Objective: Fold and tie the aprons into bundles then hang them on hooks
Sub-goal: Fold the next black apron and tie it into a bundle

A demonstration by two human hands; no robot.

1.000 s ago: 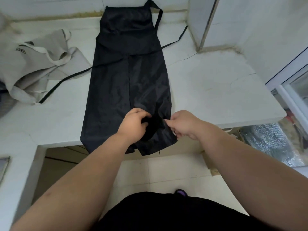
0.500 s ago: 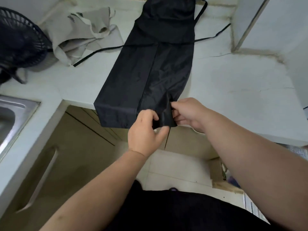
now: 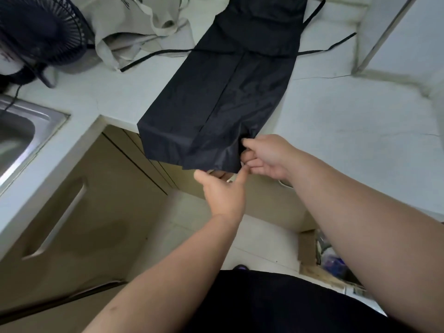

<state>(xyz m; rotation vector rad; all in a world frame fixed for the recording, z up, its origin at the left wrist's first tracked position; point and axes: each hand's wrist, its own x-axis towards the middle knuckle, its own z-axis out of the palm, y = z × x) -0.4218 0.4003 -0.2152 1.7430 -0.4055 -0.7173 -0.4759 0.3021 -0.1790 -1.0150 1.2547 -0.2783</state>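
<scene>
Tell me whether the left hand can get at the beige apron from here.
Probably yes, with a long reach. The left hand is at the hem of the black apron, at the counter edge; the beige apron lies far back left, beside the fan, only counter and a strap between.

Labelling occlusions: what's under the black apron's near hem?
The white counter carries most of the black apron; the hem overhangs its edge. The left hand reaches beneath the hem, fingertips hidden by cloth. The right hand pinches the hem's corner. Counter beneath the cloth is covered.

Both forearms reach forward; right hand [image 3: 266, 157] pinches the apron [image 3: 216, 104] with curled fingers; left hand [image 3: 223, 193] open, fingers spread upward.
</scene>
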